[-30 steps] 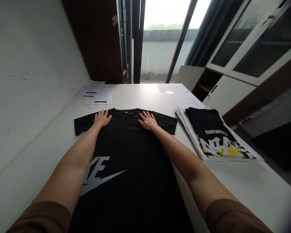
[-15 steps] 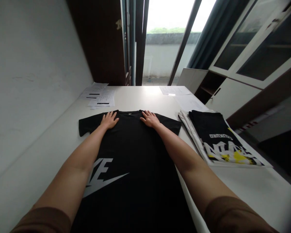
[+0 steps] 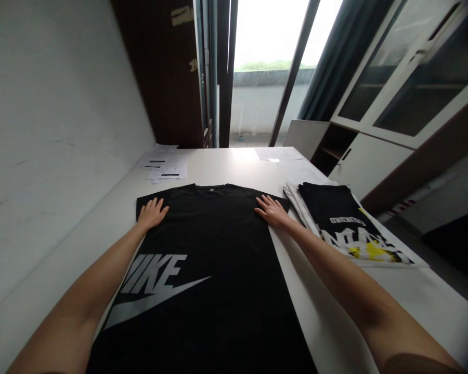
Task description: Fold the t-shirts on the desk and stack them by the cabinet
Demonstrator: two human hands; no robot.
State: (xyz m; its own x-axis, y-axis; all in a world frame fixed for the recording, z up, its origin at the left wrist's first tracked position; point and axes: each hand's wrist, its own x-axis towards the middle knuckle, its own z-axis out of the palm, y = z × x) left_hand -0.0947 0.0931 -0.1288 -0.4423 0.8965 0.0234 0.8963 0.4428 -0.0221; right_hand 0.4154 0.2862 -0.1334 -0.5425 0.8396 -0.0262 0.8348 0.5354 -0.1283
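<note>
A black T-shirt (image 3: 218,234) with a grey NIKE print lies spread on the white table (image 3: 234,166), its neckline at the far end. My left hand (image 3: 152,213) rests flat on the left sleeve area, fingers apart. On the opposite sleeve, near the armpit, my right hand (image 3: 272,210) lies palm down with its fingers spread. Neither hand grips the cloth. The shirt's lower hem runs out of view at the bottom.
Folded shirts (image 3: 335,208), black with white and yellow lettering over whitish cloth, are stacked right of the T-shirt. Papers (image 3: 171,167) lie at the far left of the table, with more sheets (image 3: 278,154) at the far right. A wall (image 3: 62,130) borders the left side.
Both hands have slid outward from beside the collar to the sleeves, uncovering the shoulders and more of the NIKE print. The view has tilted slightly upward.
</note>
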